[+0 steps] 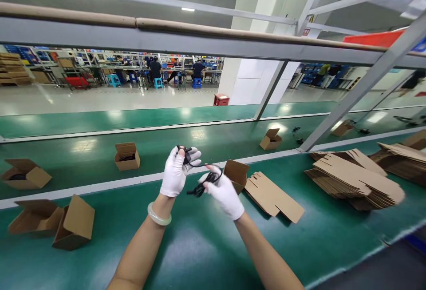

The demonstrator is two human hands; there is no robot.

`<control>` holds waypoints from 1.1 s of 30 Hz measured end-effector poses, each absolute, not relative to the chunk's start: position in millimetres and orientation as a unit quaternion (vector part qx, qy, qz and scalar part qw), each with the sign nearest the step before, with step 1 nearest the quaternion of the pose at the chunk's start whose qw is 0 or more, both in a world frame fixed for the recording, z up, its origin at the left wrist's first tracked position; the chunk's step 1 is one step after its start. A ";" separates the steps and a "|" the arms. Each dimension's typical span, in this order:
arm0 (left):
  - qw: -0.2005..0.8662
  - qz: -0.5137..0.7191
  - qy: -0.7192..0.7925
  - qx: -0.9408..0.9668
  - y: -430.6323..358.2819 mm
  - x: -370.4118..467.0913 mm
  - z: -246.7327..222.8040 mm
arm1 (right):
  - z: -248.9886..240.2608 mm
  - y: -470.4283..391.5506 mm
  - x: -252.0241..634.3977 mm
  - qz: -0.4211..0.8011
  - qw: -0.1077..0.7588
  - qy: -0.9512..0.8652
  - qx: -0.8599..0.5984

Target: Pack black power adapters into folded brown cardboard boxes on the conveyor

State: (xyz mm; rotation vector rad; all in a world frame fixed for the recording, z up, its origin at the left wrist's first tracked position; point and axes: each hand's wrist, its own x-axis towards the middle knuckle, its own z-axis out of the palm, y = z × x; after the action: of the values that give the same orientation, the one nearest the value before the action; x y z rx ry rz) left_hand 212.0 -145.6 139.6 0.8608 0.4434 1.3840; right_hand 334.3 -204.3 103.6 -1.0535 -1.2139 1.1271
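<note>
My left hand [177, 170], in a white glove that leaves the thumb tip bare, holds a black power adapter [187, 156] against its fingers, palm turned up. Its thin cord runs across to my right hand [225, 193], also gloved in white. The fingers of that hand are closed around a coiled black cable [203, 185], whose plug end sticks out to the left. Both hands are above the green work surface. Just beyond my right hand stands an open small cardboard box [235, 175], partly hidden by it.
Flat cardboard blanks [274, 196] lie right of my hands, with a tall stack of blanks [356, 176] farther right. Two open boxes [75, 223] stand at the left. On the belt beyond, an open box [128, 157] holds something black. A slanted metal post [359, 85] rises at the right.
</note>
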 end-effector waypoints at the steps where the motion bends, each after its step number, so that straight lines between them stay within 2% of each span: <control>1: 0.668 0.590 0.217 0.397 -147.8 213.9 133.7 | 111.1 -202.3 341.0 0.456 0.572 -0.508 -0.455; 5: 0.648 0.508 0.296 0.484 -158.5 226.5 109.3 | 128.5 -194.3 355.7 0.400 0.554 -0.544 -0.487; 9: 0.625 0.461 0.292 0.558 -164.5 236.9 98.8 | 124.6 -193.8 361.6 0.342 0.514 -0.591 -0.519; 14: 0.569 0.455 0.260 0.634 -150.6 256.7 87.3 | 113.1 -189.9 391.3 0.244 0.598 -0.530 -0.549; 16: 0.543 0.455 0.287 0.644 -138.3 272.3 72.3 | 107.2 -183.2 410.5 0.199 0.628 -0.495 -0.567; 18: 0.508 0.433 0.350 0.657 -125.8 290.8 52.9 | 99.8 -175.6 428.8 0.159 0.621 -0.483 -0.596; 20: 0.486 0.389 0.393 0.677 -115.9 309.2 34.0 | 92.5 -170.0 442.7 0.119 0.561 -0.500 -0.648; 21: 0.484 0.368 0.397 0.688 -112.2 317.3 26.0 | 89.6 -168.4 447.4 0.093 0.503 -0.520 -0.684; 25: 0.496 0.326 0.367 0.716 -104.3 337.5 8.5 | 86.6 -167.3 453.3 0.023 0.105 -0.624 -0.774; 26: 0.499 0.322 0.361 0.719 -103.5 339.2 6.8 | 87.5 -166.6 452.6 0.027 0.035 -0.636 -0.771; 28: 0.500 0.314 0.353 0.726 -102.4 339.9 5.0 | 89.7 -162.0 450.1 0.051 -0.032 -0.649 -0.758; 33: 0.516 0.314 0.320 0.730 -103.0 337.7 0.4 | 88.8 -133.5 443.4 0.115 -0.117 -0.689 -0.706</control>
State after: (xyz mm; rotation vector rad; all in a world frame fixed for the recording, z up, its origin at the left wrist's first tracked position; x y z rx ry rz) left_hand 337.7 -103.0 0.4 1.7525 0.7682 0.7549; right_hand 443.4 -133.5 88.8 -2.4008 -2.3405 0.3925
